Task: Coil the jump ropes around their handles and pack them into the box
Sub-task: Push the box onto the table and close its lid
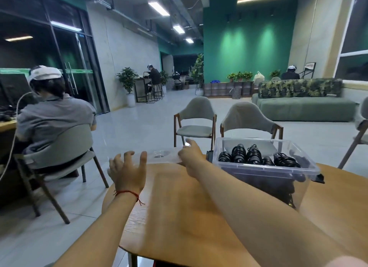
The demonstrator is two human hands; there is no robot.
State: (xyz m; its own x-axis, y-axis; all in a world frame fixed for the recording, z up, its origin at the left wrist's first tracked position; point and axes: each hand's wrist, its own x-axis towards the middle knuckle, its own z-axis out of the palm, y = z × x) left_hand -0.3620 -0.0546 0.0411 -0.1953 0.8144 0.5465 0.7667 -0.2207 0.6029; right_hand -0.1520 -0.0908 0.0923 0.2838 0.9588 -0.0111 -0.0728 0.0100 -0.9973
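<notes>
A clear plastic box (264,168) stands on the right part of the round wooden table (179,217), holding several black jump ropes (253,155) coiled round their handles. To its left a clear lid (159,157) lies at the table's far edge. My left hand (127,171) hovers at the lid's near left corner with spread, slightly bent fingers and holds nothing. My right hand (192,155) reaches over the lid's right end, fingers on or round its edge; motion blur hides the exact grip.
Two grey chairs (196,121) stand beyond the table, and another chair's edge (358,135) shows at the right. A seated person (51,117) works at a desk on the left. A green sofa (304,107) sits far right.
</notes>
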